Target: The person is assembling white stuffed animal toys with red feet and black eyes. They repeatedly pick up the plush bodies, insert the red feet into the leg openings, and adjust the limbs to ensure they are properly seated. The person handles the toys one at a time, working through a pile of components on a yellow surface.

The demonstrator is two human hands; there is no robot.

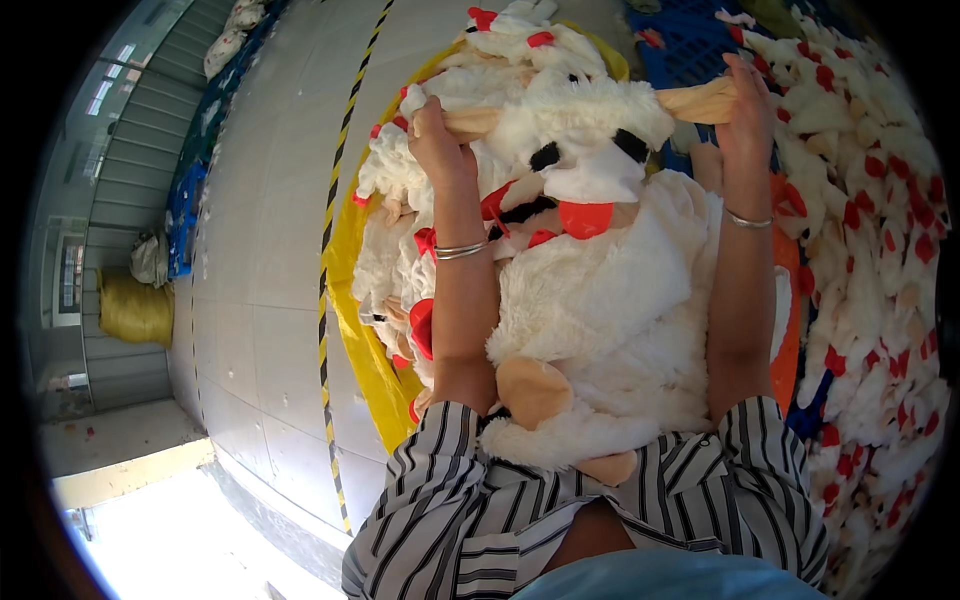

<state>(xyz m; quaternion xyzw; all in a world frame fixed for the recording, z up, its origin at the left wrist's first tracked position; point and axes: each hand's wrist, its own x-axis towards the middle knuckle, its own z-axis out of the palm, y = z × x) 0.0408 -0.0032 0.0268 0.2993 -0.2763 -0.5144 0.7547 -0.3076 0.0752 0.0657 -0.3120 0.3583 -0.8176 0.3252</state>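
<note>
Stretched between my hands is an unstuffed plush animal skin (600,270), white and furry, with black eye patches, a red tongue and beige ears. My left hand (440,145) pinches the ear on the left, and my right hand (745,115) grips the other ear, pulled out to the right. The limp body hangs down toward my lap, with a beige foot pad (535,390) near my left forearm. Under and beyond it lies a heap of similar white plush skins (395,240) with red parts.
A yellow sheet or bag (350,310) surrounds the heap. On the right spreads a large pile of white and red plush pieces (870,250), beside a blue plastic crate (685,45). Black-and-yellow tape (328,240) runs along the grey floor. A yellow sack (135,308) stands at the far left.
</note>
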